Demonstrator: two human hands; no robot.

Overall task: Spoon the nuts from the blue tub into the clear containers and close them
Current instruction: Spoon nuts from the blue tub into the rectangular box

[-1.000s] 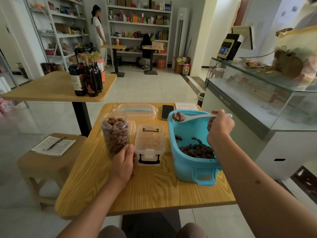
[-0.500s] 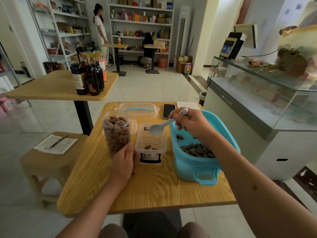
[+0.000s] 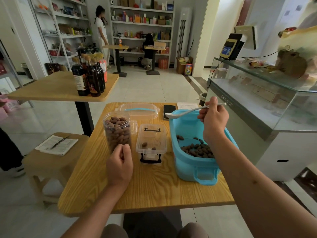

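Box mouth unobstructed — jar left, tub right.

1. Smartphone, lying face-up on the wooden table.
2. Dark bottles, clustered on the neighbouring table.
3. Papers with pen on a stool.
4. Glass display counter.

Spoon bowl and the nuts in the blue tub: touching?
Apart. The head view shows the spoon held by the right hand above the tub's far rim, nuts lying below.
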